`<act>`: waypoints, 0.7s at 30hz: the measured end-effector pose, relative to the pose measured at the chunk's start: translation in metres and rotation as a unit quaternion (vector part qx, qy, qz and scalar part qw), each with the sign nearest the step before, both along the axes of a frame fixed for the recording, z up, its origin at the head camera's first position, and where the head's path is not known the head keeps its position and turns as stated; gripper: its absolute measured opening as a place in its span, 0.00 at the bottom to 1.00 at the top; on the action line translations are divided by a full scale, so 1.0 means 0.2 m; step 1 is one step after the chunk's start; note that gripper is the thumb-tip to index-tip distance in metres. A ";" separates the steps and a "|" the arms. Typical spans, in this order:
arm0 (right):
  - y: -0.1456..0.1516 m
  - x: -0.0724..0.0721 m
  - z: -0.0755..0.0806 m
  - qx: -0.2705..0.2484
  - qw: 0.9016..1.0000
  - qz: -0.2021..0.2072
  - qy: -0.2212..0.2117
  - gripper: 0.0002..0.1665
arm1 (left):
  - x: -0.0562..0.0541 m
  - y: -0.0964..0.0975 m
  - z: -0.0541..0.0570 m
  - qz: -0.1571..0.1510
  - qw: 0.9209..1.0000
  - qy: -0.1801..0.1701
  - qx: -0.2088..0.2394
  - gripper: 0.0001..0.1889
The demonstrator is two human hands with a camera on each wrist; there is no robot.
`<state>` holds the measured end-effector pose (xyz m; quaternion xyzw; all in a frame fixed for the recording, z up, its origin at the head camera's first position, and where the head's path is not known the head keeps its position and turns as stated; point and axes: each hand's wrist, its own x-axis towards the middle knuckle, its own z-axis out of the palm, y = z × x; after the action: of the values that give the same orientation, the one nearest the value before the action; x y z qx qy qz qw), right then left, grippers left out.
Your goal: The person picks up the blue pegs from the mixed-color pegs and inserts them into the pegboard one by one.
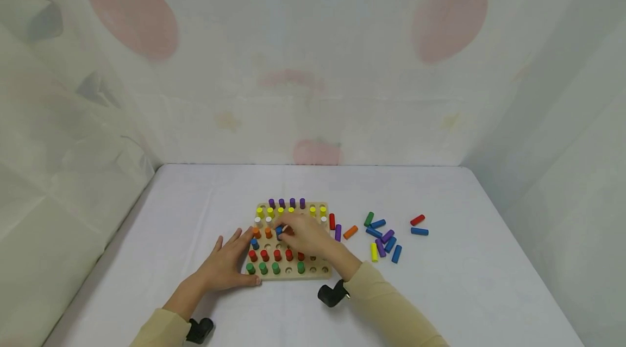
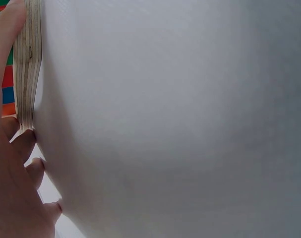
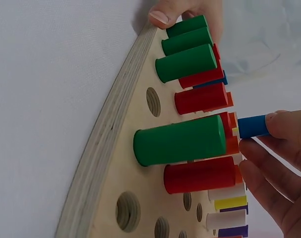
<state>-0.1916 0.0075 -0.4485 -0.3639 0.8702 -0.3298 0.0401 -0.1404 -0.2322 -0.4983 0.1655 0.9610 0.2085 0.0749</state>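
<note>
A wooden pegboard (image 1: 269, 277) carries rows of coloured pegs, with purple pegs (image 1: 292, 203) along the far side and green pegs (image 1: 263, 268) along the near side. Between thumb and fingertips, my right hand (image 1: 310, 234) pinches a blue peg (image 3: 253, 126) above the board's middle rows. One standing blue peg (image 1: 255, 244) sits at the left end of its row. My left hand (image 1: 222, 265) lies with spread fingers along the board's left side, its thumb at the near left corner. The right hand and wrist hide part of the board in the head view.
Loose pegs lie on the white table (image 1: 469, 292) right of the board. Among them are a red peg (image 1: 417, 220), a yellow peg (image 1: 374, 252), an orange peg (image 1: 350, 232) and several blue ones. Bare holes (image 3: 128, 211) show along the board's near right part.
</note>
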 end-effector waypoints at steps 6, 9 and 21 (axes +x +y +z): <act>-0.03 0.01 0.00 0.017 1.000 -0.011 -0.013 0.15 | 0.00 0.00 0.00 -0.001 1.000 -0.002 -0.003 0.64; -0.05 0.01 -0.01 0.020 1.000 -0.015 -0.018 0.14 | 0.00 0.00 0.00 0.000 1.000 -0.003 -0.003 0.64; -0.12 0.01 -0.07 0.024 0.998 -0.019 -0.047 0.13 | 0.00 0.00 0.00 0.002 1.000 -0.004 -0.004 0.63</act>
<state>-0.1889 -0.0155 -0.4628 -0.3306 0.8816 -0.3265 0.0830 -0.1408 -0.2315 -0.4978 0.1629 0.9618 0.2052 0.0792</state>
